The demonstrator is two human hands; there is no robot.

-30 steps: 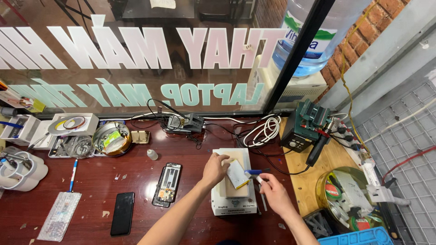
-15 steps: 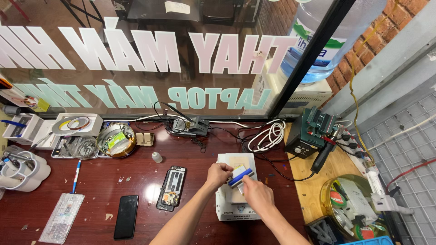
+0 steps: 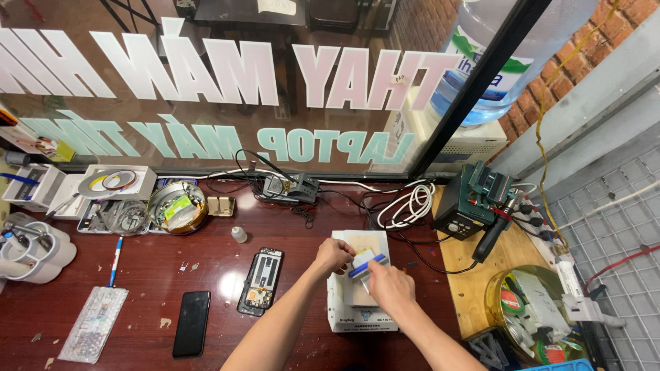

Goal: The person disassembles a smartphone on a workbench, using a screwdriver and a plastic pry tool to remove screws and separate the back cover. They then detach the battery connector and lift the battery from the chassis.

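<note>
Since the earlier frame the right hand (image 3: pixel 392 285) has come left onto the white heater (image 3: pixel 344 312) at the desk's near middle, its grip closed on a blue tool (image 3: pixel 366 265); the left hand (image 3: pixel 335 255) pinches the pale panel (image 3: pixel 363 255) there — a slip could crack it.

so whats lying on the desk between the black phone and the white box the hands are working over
In the head view, an opened phone frame with its insides showing lies between the black phone and the white box; otherwise the dark wooden desk shows there.
</note>
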